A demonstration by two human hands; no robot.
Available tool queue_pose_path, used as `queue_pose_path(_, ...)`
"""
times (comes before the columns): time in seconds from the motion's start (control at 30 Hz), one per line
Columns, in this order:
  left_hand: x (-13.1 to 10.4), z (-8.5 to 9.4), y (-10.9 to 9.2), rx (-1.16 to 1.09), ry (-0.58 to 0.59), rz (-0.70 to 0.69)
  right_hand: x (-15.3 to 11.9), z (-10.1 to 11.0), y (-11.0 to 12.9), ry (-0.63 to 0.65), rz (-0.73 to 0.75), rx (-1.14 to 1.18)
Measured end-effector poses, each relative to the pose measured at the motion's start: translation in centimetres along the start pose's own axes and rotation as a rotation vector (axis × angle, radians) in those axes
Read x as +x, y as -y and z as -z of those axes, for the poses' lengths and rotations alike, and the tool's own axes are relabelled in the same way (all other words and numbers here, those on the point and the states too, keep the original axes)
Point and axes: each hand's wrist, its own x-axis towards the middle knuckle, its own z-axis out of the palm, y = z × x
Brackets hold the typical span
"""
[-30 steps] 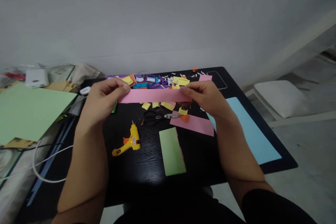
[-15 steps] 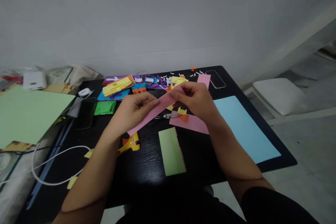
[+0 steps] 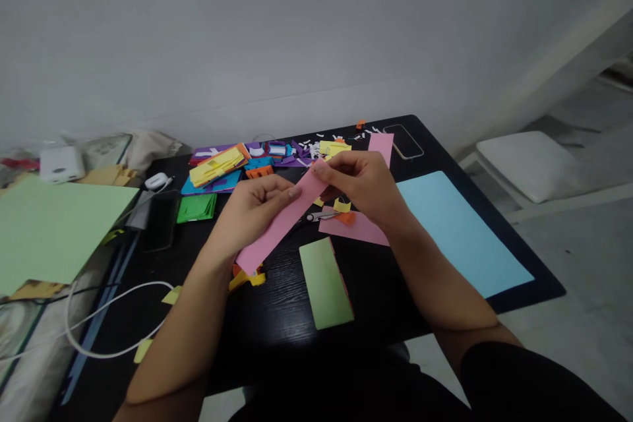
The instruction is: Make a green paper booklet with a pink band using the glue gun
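Between my two hands a strip of pink paper (image 3: 277, 231) is held slantwise above the dark table. My left hand (image 3: 254, 208) pinches it along its middle, thumb on top. At the far upper end my right hand (image 3: 359, 181) grips it between thumb and fingers. Below the strip lie scissors (image 3: 319, 215), partly covered by small yellow and orange scraps, and another pink paper piece (image 3: 363, 229). A yellow glue gun (image 3: 250, 279) is partly hidden beneath the strip's lower end. Nearer me rests a folded light-green paper piece (image 3: 326, 283).
A light-blue sheet (image 3: 459, 231) lies on the right, near a phone case (image 3: 405, 142). Along the back are yellow paper pieces (image 3: 220, 166), a green stack (image 3: 196, 208) and purple scraps. A white cable (image 3: 119, 290) loops at left beside a large light-green sheet (image 3: 54, 231).
The pink strip has turned its face more toward me, and its lower end now covers more of the glue gun. Both hands keep hold of it. The view has shifted slightly.
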Motion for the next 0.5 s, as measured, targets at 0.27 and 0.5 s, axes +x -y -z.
queue_pose_path(0.27,0.11,-0.08,0.16,-0.043,0.045,0.045,-0.12,0.21,0.44,0.028,-0.04,-0.048)
queue_pose_path(0.5,-0.02,-0.13,-0.21,-0.034,0.047,0.058,0.06,0.13,0.18,0.038,-0.027,-0.059)
